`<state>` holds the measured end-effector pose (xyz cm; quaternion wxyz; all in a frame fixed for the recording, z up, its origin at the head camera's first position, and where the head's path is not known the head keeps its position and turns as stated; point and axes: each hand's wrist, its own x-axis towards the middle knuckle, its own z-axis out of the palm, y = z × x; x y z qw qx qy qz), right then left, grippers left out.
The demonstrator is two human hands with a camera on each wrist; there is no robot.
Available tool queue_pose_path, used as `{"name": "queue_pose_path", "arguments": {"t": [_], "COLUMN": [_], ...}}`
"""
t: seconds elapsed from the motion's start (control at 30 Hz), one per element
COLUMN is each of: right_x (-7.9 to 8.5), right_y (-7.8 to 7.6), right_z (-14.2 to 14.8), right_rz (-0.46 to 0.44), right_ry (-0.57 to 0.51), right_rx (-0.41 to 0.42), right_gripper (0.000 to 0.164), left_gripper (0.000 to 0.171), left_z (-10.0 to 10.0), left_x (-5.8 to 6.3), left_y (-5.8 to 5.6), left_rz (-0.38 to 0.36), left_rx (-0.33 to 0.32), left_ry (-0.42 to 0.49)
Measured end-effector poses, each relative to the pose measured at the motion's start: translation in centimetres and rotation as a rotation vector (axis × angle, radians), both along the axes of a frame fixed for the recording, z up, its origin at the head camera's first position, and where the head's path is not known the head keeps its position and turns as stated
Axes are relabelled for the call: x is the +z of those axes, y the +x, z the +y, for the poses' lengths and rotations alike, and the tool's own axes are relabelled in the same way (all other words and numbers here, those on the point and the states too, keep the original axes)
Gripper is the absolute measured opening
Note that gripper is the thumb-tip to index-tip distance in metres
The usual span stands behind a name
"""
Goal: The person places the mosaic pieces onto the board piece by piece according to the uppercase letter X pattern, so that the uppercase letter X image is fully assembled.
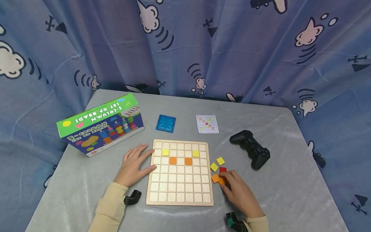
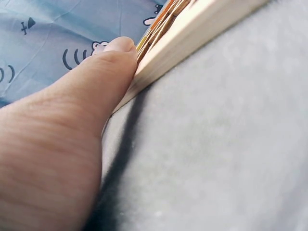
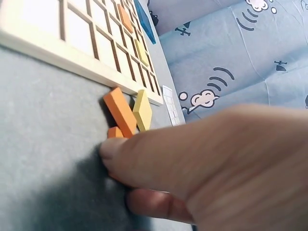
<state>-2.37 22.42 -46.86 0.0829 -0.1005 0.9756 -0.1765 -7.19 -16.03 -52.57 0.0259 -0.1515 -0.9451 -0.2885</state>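
Observation:
A wooden grid board [image 1: 179, 204] lies on the table, with two yellow tiles and two orange tiles in its upper rows. My left hand [image 1: 134, 163] rests at the board's left edge, fingers loosely spread, and the left wrist view has its thumb [image 2: 108, 67] against the wooden side. Right of the board, my right hand [image 1: 239, 193] pinches an orange tile [image 1: 222, 181] between thumb and fingers. Close around it lie another orange tile [image 1: 215, 178], a red tile [image 1: 223, 169] and two yellow tiles [image 1: 214, 167]. In the right wrist view the thumb partly hides the pinched tile [image 3: 114, 132].
Behind the board lie a blue square tray [image 1: 166, 123] and a pattern card [image 1: 207, 124] with a coloured grid. A toy box [image 1: 101, 125] stands at the back left. To the right is a black game controller [image 1: 250, 149]. A patterned curtain [image 1: 185, 48] hangs behind the table.

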Motion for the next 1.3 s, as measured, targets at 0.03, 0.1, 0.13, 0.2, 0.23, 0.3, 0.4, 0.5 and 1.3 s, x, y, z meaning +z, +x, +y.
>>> {"name": "queue_pose_path", "arguments": {"t": [0.03,0.1,0.13,0.2,0.23,0.3,0.4,0.5,1.3], "right_x": [0.0,0.1,0.1,0.2,0.3,0.5,0.8,0.9,1.6], "right_y": [0.0,-0.1,-0.1,0.0,0.0,0.1,0.3,0.3,-0.8], "right_z": [0.0,0.1,0.1,0.2,0.2,0.3,0.2,0.3,-1.9], "right_rz": [-0.004,-0.005,-0.006,0.001,0.007,0.025,0.056,0.081,0.266], "right_ry": [0.004,0.014,0.018,0.024,0.029,0.037,0.048,0.050,-0.034], "right_rx": [0.000,0.002,0.001,-0.002,-0.005,-0.012,-0.018,-0.017,0.121], "right_gripper": [0.033,0.034,0.034,0.034,0.035,0.035,0.034,0.032,0.025], "left_gripper": [0.063,0.063,0.063,0.063,0.063,0.063,0.063,0.063,0.063], "left_z": [0.0,0.0,0.0,0.0,0.0,0.0,0.0,0.0,0.0], "left_x": [0.0,0.1,0.1,0.2,0.3,0.3,0.3,0.3,0.3], "left_y": [0.0,0.0,0.0,0.0,0.0,0.0,0.0,0.0,0.0], "left_rz": [0.000,-0.005,-0.006,-0.006,-0.007,-0.008,-0.009,-0.011,-0.005], "left_rx": [0.000,0.001,0.000,-0.001,-0.002,-0.004,-0.003,-0.001,-0.007], "left_ry": [0.000,0.001,0.001,0.001,0.001,-0.001,-0.004,-0.002,-0.008]}}
